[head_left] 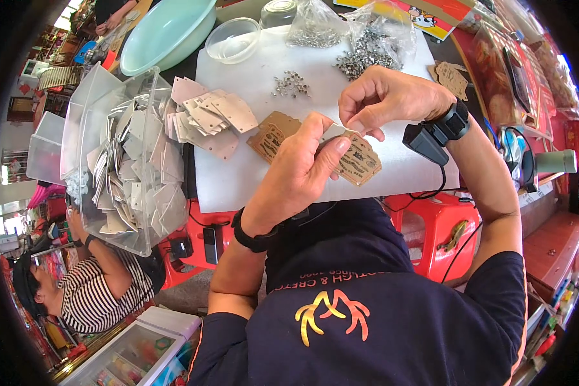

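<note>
My left hand grips a stack of brown card tags over the white board. My right hand pinches the top edge of that stack with thumb and forefinger; something small and pale shows between the fingertips, too small to name. More brown tags lie flat on the board just left of my hands. A little heap of small metal pins sits on the board beyond them. A black band is on each wrist, the right one with a cabled box.
A clear plastic bin full of pale tags stands at left, with loose pale tags beside it. Two clear bags of metal pins, a clear bowl and a mint basin lie beyond. A person in stripes sits lower left. A red stool stands below.
</note>
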Demonstrator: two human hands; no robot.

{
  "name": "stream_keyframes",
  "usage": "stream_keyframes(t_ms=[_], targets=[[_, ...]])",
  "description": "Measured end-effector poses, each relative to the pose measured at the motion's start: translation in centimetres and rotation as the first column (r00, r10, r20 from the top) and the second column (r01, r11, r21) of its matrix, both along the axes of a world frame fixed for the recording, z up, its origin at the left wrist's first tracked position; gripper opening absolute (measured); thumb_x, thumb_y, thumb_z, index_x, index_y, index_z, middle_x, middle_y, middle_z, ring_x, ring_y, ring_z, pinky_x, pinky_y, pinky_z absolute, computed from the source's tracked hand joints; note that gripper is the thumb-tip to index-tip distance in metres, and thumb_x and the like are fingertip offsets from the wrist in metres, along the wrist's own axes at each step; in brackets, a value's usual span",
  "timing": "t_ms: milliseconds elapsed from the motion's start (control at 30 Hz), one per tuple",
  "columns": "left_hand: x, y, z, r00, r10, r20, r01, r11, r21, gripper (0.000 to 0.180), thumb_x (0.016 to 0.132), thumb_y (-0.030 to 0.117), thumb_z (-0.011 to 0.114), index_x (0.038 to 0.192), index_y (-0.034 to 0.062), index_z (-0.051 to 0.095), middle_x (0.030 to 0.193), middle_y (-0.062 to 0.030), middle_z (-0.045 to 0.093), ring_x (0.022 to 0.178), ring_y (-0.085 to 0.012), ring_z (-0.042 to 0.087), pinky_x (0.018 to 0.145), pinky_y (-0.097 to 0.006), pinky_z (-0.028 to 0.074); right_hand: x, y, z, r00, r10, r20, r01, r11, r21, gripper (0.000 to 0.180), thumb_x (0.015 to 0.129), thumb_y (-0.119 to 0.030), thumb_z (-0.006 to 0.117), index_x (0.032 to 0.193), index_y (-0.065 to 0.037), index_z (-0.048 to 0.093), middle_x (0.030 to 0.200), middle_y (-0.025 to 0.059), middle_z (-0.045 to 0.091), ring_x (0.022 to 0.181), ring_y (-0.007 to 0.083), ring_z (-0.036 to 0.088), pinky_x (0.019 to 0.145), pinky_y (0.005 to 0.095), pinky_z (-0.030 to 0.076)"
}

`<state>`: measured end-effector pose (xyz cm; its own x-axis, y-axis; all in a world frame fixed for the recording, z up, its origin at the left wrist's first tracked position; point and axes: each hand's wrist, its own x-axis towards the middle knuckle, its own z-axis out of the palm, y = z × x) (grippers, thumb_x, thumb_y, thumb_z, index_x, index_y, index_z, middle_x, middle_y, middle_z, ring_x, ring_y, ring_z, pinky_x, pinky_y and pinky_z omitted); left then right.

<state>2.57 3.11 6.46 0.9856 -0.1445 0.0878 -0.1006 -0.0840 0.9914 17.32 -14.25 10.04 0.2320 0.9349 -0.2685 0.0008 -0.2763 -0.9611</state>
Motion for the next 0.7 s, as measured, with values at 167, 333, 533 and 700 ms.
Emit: stream_keyframes(t_ms=[167,333,533,700], targets=[[0.1,0.1,-0.2,0.999,-0.004,0.041,0.002,0.998,0.056,0.017,0.099,0.014,0.055,0.103,0.0004,0.046,0.074,-0.0112,0.061,0.058,-0.0139,0.057,0.054,-0.03,0.046,0.1,-0.1,0.0,1.0,0.019,-0.016,-0.019,1.0,-0.009,0.02,0.086,-0.016,0.065,0.088,0.003,0.068,0.072,0.0029,0.065,0.057,0.0083,0.057,0.055,0.0226,0.046],[0.1,-0.2,0.1,0.999,0.0,0.035,-0.002,0.999,0.042,0.017,0.099,0.014,0.056,0.103,0.0002,0.047,0.075,-0.0121,0.062,0.059,-0.0148,0.058,0.055,-0.029,0.047,0.1,-0.3,0.3,0.998,0.022,-0.053,-0.022,1.0,-0.002,0.015,0.086,-0.011,0.066,0.089,0.004,0.064,0.071,0.0009,0.061,0.059,0.0072,0.057,0.055,0.0218,0.046],[0.2,0.1,-0.5,0.999,0.028,0.033,-0.027,1.0,-0.008,0.017,0.099,0.015,0.055,0.104,0.0006,0.048,0.075,-0.0093,0.061,0.061,-0.0123,0.057,0.057,-0.028,0.047,-0.8,-0.5,0.2,0.998,0.039,0.052,-0.042,0.998,0.045,0.015,0.084,-0.007,0.067,0.094,0.002,0.06,0.079,-0.0017,0.058,0.071,0.0028,0.053,0.064,0.0208,0.044],[0.5,0.0,-1.1,0.998,0.056,0.017,-0.055,0.997,-0.061,0.018,0.099,0.016,0.056,0.106,0.0005,0.05,0.076,-0.0062,0.061,0.063,-0.0091,0.056,0.057,-0.026,0.046,-1.7,-1.0,-0.4,0.988,-0.028,0.149,0.018,0.998,0.066,0.013,0.085,-0.006,0.066,0.095,0.0,0.06,0.085,-0.0034,0.058,0.078,0.0024,0.054,0.07,0.021,0.044]])
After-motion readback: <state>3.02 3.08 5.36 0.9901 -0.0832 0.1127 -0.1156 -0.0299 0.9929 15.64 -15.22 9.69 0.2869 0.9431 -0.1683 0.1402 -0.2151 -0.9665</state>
